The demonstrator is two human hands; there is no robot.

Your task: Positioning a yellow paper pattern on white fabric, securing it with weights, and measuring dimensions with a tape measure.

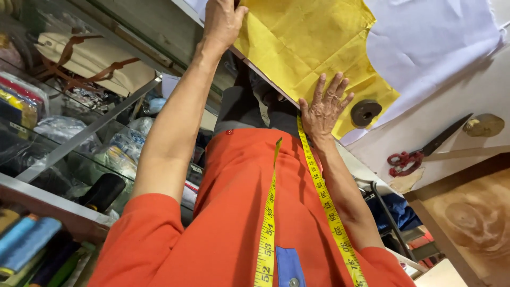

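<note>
Two hands flat on a yellow paper pattern piece (303, 42), creased and matte, lying on the white table (457, 101). Left hand (222, 21) laid over the sheet's far edge, fingers cut off by the frame top, so spread impossible to tell. Right hand (324, 109) splayed wide, fingers straight, palm pressing the sheet's near corner, grasping nothing. Just beside those fingertips, a dark round weight (365, 112); farther off, red-handled scissors (419, 151). Draped from below the right wrist, a yellow measuring tape (325, 199) over an orange shirt (234, 212). Glass-shelf contents blurred.
</note>
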